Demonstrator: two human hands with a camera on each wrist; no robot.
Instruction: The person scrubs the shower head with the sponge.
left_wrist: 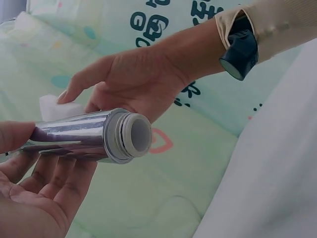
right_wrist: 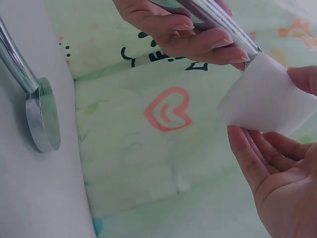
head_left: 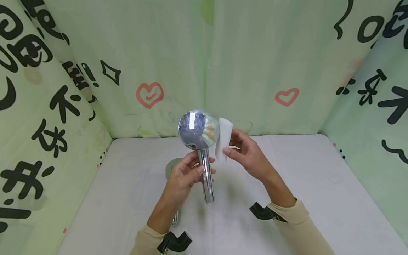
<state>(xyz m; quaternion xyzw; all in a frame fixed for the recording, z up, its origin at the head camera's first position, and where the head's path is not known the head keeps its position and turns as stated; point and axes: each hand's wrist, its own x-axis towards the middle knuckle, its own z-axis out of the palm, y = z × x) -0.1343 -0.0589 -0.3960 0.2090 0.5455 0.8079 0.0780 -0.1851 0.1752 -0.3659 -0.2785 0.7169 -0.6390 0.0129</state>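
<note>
Head: mid-frame, the left grip (head_left: 185, 173) curls round the chrome shower head (head_left: 200, 140) at its handle (head_left: 208, 187); to its right, the right grip (head_left: 251, 157) pinches a white pad (head_left: 225, 136) beside the chrome.

Left wrist: the handle's open end (left_wrist: 138, 136) points right, beyond the left fingers.

Right wrist: thumb and fingers hold the pad, right; another shower head (right_wrist: 43, 116) lies left.

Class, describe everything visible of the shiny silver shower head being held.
The shiny, metallic-looking silver shower head has a round head and straight cylindrical handle, ending in a pale, ringed open end. The left hand grips the handle over the flat white tabletop; the round head is uppermost in the head view. A flat white cloth-like pad, held by the right hand, is beside its rim; contact is unclear.
</note>
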